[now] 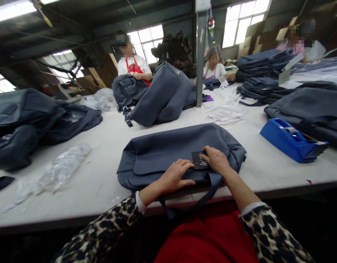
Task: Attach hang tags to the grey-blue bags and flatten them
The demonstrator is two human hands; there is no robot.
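A flat dark grey bag lies on the white table right in front of me, its strap hanging over the near edge. My left hand rests on the bag's near edge with fingers curled down onto the fabric. My right hand pinches a small black card tag that lies on the bag's top near its handle.
A blue tape dispenser stands to the right. Crumpled clear plastic lies to the left. Another stuffed grey bag leans behind, with piles of bags left and right. Other people sit at the far side.
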